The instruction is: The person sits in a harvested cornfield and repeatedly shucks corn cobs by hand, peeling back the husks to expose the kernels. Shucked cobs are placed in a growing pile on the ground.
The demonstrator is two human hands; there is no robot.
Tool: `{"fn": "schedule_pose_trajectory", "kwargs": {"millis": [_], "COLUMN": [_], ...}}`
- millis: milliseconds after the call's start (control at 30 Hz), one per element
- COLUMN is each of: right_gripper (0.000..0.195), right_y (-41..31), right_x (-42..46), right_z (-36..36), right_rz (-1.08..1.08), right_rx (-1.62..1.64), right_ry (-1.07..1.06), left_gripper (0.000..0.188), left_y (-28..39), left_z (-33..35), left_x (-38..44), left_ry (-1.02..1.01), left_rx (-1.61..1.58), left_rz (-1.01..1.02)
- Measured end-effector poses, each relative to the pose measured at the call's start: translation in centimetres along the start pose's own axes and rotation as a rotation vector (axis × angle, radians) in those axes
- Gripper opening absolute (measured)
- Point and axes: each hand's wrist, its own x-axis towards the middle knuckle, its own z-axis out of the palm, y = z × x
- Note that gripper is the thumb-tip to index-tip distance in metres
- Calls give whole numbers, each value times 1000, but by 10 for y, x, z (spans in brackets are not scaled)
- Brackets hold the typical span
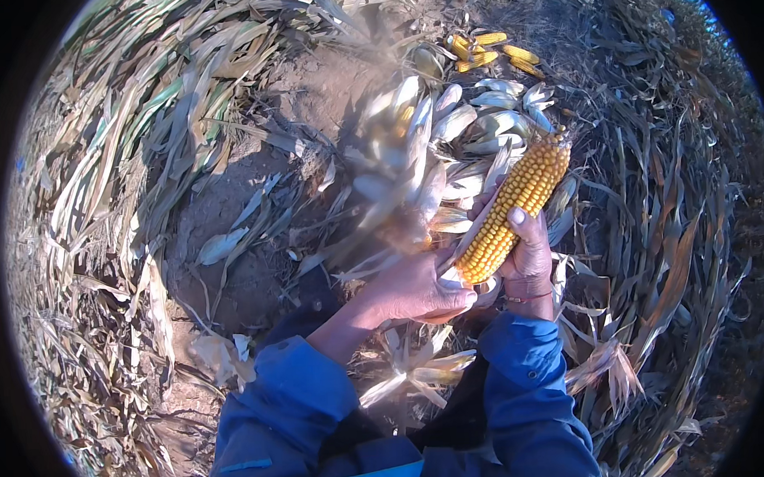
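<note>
A yellow ear of corn (513, 205) with bare kernels on the side facing me is held tilted, its tip up and to the right. My right hand (529, 252) grips it from the right, thumb across the kernels and fingers behind it. At the ear's lower end, my left hand (425, 294) is closed around the pale husk (451, 271) at the base. Part of that husk and most of the left fingers are hidden. Beyond the hands lies a pile of unhusked corn ears (457, 122), blurred on its left side.
Several husked yellow ears (480, 60) lie on the soil past the pile. Dry corn stalks (194, 87) cover the left side, and more stalks (647, 229) line the right. Opened husks (418, 370) lie below my hands. Brown soil (235, 199) shows at left.
</note>
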Motion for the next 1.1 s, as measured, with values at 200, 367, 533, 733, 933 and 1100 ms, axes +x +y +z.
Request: {"fn": "schedule_pose_trajectory", "kwargs": {"millis": [200, 367, 533, 733, 933, 1100], "right_gripper": [70, 53, 51, 65, 70, 65], "right_y": [0, 17, 16, 30, 41, 41], "right_x": [3, 7, 3, -7, -26, -26], "right_z": [6, 9, 12, 24, 38, 44], "right_rz": [32, 14, -26, 26, 384, 425], "right_rx": [-253, -251, -416, -476, -368, -368], "right_ry": [88, 258, 270, 25, -251, -281], "left_gripper": [49, 60, 63, 69, 62, 46], "left_y": [24, 9, 14, 13, -1, 7], "left_z": [16, 7, -7, -20, -14, -20], "left_x": [-5, 3, 1, 6, 16, 5], "left_ry": [154, 396, 353, 756, 617, 625], "left_rx": [50, 388, 326, 218, -190, -270], "left_rz": [-176, -138, -79, 272, 470, 434]}}
